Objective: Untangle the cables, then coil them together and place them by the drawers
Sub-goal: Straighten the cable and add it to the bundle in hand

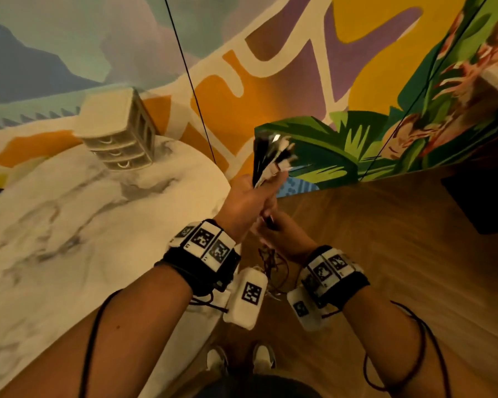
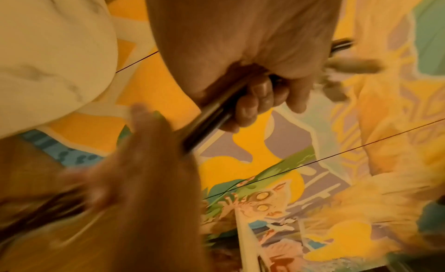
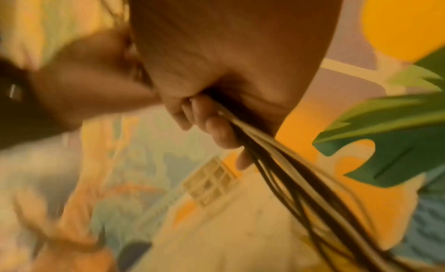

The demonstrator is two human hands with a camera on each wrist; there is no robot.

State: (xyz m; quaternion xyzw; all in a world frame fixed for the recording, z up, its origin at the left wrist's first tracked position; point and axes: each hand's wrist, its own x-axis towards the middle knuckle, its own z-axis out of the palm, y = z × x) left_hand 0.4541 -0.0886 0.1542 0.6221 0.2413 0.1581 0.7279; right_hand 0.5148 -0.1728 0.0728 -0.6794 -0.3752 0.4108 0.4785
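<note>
Cables [image 1: 266,159]: slim bundle of black and white cords, smooth-sheathed, blunt plug ends fanned above the left hand [image 1: 247,201], whose fingers curl tight round the bundle. Right hand [image 1: 282,234], just below, grips the same strands; loose lengths hang beneath, blurred, probably still tangled. Drawers [image 1: 118,133]: small beige three-tier plastic unit on a round marble-patterned surface [image 1: 55,225], well left of both hands.

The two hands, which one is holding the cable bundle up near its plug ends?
The left hand: it grips the cables just below the fanned plugs, while the right hand holds them lower down.
</note>
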